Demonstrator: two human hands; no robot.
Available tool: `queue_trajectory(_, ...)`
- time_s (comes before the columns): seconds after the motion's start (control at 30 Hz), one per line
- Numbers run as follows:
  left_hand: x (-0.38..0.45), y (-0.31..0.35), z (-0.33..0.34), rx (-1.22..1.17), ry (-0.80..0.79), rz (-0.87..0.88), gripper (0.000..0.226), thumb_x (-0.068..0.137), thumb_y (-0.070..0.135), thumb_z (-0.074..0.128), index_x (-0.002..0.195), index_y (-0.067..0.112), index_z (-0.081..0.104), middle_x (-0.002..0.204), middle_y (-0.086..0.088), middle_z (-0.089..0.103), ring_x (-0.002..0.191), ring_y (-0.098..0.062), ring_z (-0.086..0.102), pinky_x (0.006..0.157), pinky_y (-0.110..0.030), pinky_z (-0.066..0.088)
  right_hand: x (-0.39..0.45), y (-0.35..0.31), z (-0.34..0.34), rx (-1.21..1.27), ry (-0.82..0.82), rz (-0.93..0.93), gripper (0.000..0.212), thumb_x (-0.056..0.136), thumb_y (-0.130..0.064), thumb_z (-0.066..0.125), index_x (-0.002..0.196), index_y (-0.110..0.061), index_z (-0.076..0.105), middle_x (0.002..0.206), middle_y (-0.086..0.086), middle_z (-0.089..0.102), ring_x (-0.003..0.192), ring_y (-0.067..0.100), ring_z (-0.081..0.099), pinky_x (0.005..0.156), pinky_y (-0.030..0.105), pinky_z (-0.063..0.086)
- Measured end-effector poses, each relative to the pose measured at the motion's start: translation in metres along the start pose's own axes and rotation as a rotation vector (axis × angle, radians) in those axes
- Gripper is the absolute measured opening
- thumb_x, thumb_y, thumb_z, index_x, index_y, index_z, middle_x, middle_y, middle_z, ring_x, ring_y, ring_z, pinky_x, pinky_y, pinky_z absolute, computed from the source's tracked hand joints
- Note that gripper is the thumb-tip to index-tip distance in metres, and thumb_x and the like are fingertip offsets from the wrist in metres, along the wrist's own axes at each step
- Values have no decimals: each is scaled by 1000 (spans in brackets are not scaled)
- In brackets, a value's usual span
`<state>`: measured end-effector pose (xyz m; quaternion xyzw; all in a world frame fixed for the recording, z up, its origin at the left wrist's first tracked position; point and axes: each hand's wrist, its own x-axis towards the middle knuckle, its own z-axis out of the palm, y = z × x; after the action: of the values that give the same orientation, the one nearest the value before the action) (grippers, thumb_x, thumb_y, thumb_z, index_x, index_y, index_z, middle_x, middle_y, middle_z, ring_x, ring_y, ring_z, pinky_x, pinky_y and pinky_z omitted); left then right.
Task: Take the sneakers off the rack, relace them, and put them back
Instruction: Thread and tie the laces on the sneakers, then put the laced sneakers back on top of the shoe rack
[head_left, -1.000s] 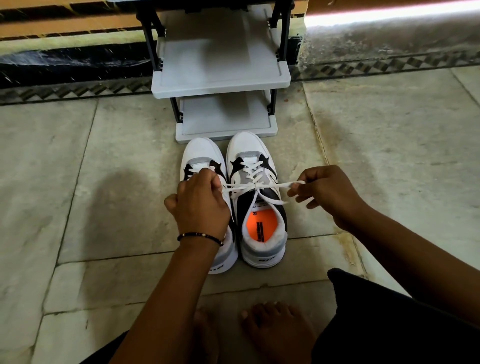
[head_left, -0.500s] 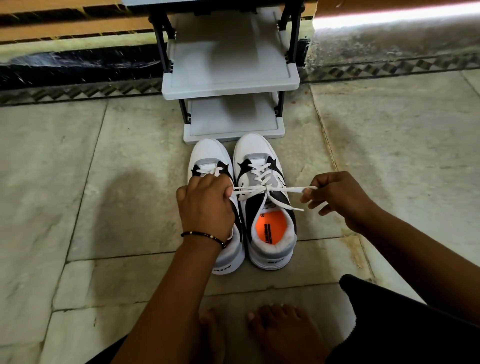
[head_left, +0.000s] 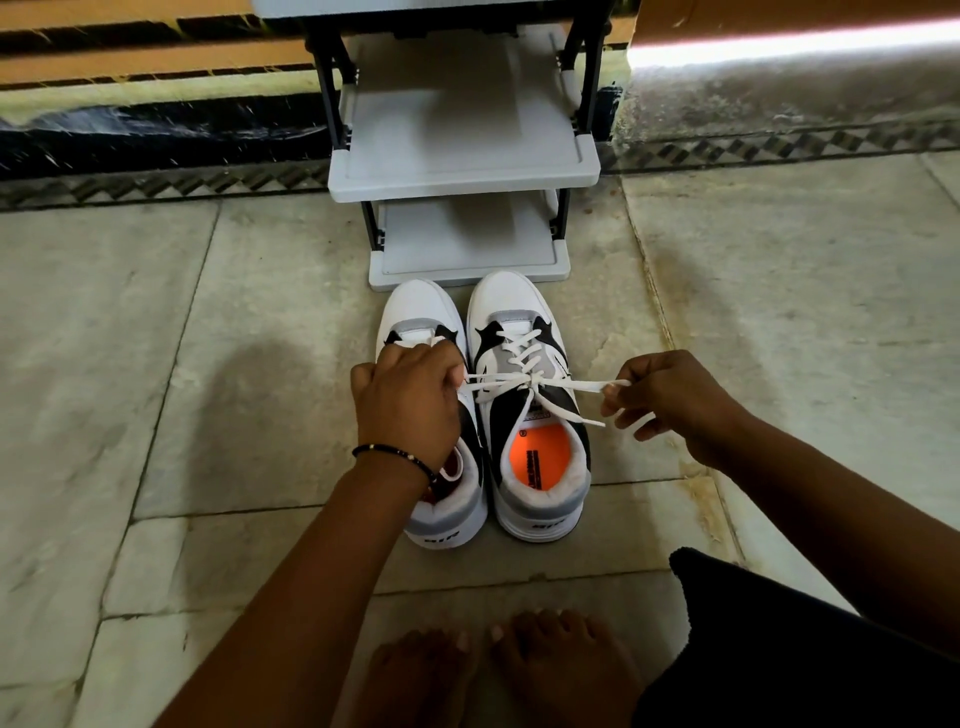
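Note:
Two white, black and grey sneakers stand side by side on the floor, toes toward the grey shoe rack (head_left: 462, 174). The right sneaker (head_left: 530, 415) has an orange insole and a white lace (head_left: 524, 382) stretched sideways across its tongue. My left hand (head_left: 410, 400) is closed on the lace's left end and sits over the left sneaker (head_left: 421, 317), hiding its middle. My right hand (head_left: 670, 397) pinches the right end of the lace, just right of the shoe. A loose lace tail hangs below my right fingers.
The rack's two grey shelves stand bare against a dark patterned skirting (head_left: 156, 184). Pale stone floor tiles (head_left: 208, 338) spread to both sides. My bare feet (head_left: 498, 670) and a dark-clothed knee (head_left: 779, 649) lie close in front.
Both hands have kept hold of the lace ends and drawn them slightly further apart, pulling the lace tighter across the right sneaker. The view has shifted a little.

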<state>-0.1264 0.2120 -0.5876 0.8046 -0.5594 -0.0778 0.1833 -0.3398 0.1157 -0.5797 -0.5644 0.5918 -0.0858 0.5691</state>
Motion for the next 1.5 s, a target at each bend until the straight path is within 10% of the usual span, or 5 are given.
queue_trajectory(0.53,-8,-52,-90,440,-769,110,70,90,47,44,144,11,18,152,-10,26,137,-24,32,112,-32,30,-45,-58,-24,-756,-366,-126,21,88,-30,58,96,-13,67,94,6,70,78,15,62,63,25,47)
queue_trajectory(0.77,2,-66,-46,-577,-793,-391,157,12,72,75,145,18,11,143,-5,39,136,-25,34,99,-27,39,-20,-30,3,-591,-382,31,84,75,-33,73,143,-20,26,143,3,43,122,20,47,100,34,41)
queue_trajectory(0.97,-10,-67,23,-712,-360,-196,93,63,49,69,141,28,23,141,4,44,131,-11,42,111,-43,37,12,5,65,-41,-94,-194,63,82,-17,67,131,-39,35,127,-12,56,108,0,55,93,24,46)
queue_trajectory(1.27,-4,-49,25,-718,-297,-424,83,76,47,54,143,27,9,152,-1,28,140,-8,28,116,-31,27,11,-5,90,81,43,9,50,95,-14,43,131,-45,32,126,-38,51,116,-16,46,101,15,40)
queue_trajectory(1.5,1,-41,1,-661,-423,-538,81,75,49,48,142,22,13,151,-8,30,138,-21,33,114,-39,31,-4,-37,75,-117,-5,97,66,91,-32,49,147,-28,14,154,-4,25,137,13,30,112,32,28)
